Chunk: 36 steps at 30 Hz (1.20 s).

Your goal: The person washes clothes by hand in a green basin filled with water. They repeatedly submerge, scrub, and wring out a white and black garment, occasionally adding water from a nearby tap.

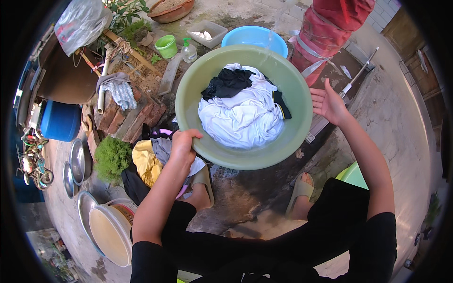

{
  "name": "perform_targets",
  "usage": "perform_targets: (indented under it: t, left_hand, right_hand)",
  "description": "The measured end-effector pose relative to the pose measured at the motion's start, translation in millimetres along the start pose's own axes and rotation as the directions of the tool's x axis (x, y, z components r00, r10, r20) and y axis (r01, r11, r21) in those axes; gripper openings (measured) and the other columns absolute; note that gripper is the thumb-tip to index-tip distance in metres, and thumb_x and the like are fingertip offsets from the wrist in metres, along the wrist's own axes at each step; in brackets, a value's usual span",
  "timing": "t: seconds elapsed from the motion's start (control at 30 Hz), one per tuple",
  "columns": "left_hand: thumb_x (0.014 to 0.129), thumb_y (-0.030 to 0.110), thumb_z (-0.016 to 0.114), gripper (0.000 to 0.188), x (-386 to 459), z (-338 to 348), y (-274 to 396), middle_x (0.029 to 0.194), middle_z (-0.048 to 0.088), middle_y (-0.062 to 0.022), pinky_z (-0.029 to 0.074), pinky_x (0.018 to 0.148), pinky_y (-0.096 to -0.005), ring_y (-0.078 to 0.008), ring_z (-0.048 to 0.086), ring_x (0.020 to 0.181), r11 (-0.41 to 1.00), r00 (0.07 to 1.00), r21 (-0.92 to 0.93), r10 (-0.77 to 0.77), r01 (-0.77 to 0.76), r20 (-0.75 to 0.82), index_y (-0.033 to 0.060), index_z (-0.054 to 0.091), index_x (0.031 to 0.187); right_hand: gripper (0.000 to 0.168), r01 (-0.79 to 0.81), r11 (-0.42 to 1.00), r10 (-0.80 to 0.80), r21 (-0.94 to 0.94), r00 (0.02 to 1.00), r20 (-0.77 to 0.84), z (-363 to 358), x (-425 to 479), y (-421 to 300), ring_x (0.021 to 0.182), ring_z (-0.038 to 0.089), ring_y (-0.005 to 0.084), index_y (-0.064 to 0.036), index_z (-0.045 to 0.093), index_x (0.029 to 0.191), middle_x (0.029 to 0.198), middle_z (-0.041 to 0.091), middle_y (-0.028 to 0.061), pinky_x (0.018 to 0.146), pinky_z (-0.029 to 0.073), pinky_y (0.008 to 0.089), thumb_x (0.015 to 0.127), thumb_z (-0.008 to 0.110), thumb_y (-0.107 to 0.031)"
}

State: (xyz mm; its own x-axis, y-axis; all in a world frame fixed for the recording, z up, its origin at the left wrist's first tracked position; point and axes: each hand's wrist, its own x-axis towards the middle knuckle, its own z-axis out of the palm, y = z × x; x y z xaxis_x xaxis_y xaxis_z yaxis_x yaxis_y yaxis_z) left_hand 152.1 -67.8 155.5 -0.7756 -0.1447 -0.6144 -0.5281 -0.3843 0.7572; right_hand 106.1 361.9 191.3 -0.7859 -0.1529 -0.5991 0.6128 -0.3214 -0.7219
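Observation:
A pale green plastic basin is in front of me, with wet white clothing and a black garment heaped inside. A dark collar edged in yellow shows at the heap's right. My left hand grips the basin's near-left rim, thumb over the top. At the right rim, my right hand is spread with its fingertips beside the outer wall; whether they touch it I cannot tell. A thin stream of water falls into the basin from above.
Behind the basin stand a blue basin, a pump bottle and a small green bucket. A red-wrapped post rises at the right. Left are bricks, piled clothes and a lidded bucket.

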Motion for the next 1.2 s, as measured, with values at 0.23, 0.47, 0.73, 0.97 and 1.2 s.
perform_targets:
  t: [0.23,0.47,0.73,0.97,1.2]
  left_hand:
    - [0.072,0.000,0.061,0.027,31.8,-4.8,22.2,0.088,0.063,-0.0143,0.052,0.070,-0.0370,-0.0257,0.063,0.076,0.951,0.978,0.309,-0.034,-0.031,0.204,-0.0075,0.058,0.099]
    - [0.074,0.003,0.062,0.028,52.9,9.9,18.9,0.085,0.064,-0.0134,0.052,0.061,-0.0369,-0.0232,0.063,0.072,0.888,0.983,0.440,0.065,-0.136,0.174,-0.0037,0.058,0.101]
    - [0.080,0.016,0.064,0.036,32.4,9.0,32.3,0.094,0.064,-0.0128,0.053,0.066,-0.0352,-0.0228,0.064,0.079,0.772,0.994,0.630,0.021,-0.087,0.111,-0.0001,0.057,0.112]
    - [0.087,0.020,0.060,0.039,-24.3,9.9,33.2,0.112,0.055,-0.0212,0.044,0.086,-0.0349,-0.0274,0.056,0.100,0.383,0.654,0.749,0.752,-0.542,0.089,-0.0017,0.051,0.118]
    - [0.085,0.004,0.058,0.006,-165.9,-122.8,67.7,0.085,0.059,-0.0043,0.042,0.077,-0.0261,-0.0130,0.053,0.081,0.364,0.499,0.640,0.866,-0.677,0.035,-0.0003,0.058,0.090]
  right_hand:
    - [0.021,-0.024,0.860,-0.089,-0.509,0.977,-0.196,19.9,-31.4,18.3,0.079,0.066,0.0169,0.003,0.057,0.103,0.091,0.066,0.0095,0.071,0.055,0.0293,0.085,0.062,-0.008]
    - [0.015,-0.035,0.819,-0.152,-0.573,0.949,-0.275,22.4,-46.9,40.2,0.071,0.066,0.0186,0.003,0.057,0.098,0.085,0.065,0.0103,0.060,0.056,0.0296,0.086,0.060,-0.006]
    - [0.019,-0.147,0.786,0.024,-0.600,0.978,-0.209,23.8,-46.5,36.2,0.068,0.067,0.0213,0.008,0.057,0.099,0.084,0.066,0.0147,0.058,0.057,0.0298,0.089,0.057,-0.008]
    - [0.055,-0.107,-0.085,-0.596,-0.991,0.802,-0.035,28.4,-62.1,43.8,0.109,0.056,0.0343,0.005,0.045,0.128,0.118,0.053,0.0231,0.092,0.047,0.0404,0.082,0.065,-0.018]
    - [0.059,0.345,-0.099,-0.672,-0.933,0.669,0.318,86.7,-99.1,28.9,0.117,0.048,0.0349,-0.005,0.044,0.132,0.125,0.048,0.0205,0.099,0.039,0.0396,0.080,0.067,-0.018]
